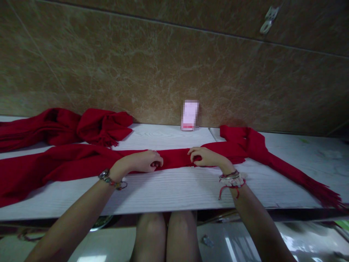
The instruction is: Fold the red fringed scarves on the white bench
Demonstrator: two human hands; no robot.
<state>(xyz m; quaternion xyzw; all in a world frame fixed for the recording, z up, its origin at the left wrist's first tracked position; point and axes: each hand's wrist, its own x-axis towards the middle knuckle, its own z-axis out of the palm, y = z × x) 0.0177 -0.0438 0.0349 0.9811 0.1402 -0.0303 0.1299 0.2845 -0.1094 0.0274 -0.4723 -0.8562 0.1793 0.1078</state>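
A long red scarf (174,158) is stretched sideways across the white wood-grain table (174,189), narrowed into a flat band in the middle. My left hand (147,161) rests on the band left of centre, its fingers curled in on the cloth. Further right, my right hand (208,157) has its thumb and fingers bent round the band in a pinch. Between the two hands the cloth lies flat. To the right the scarf bends over itself, and its fringed end hangs at the table's front edge.
A second red scarf (103,125) lies bunched at the back left. A pixelated pink-and-white phone-like object (190,115) leans on the brown marbled wall (152,72). A white fixture (269,20) is on the wall. My knees (167,233) are below the front edge.
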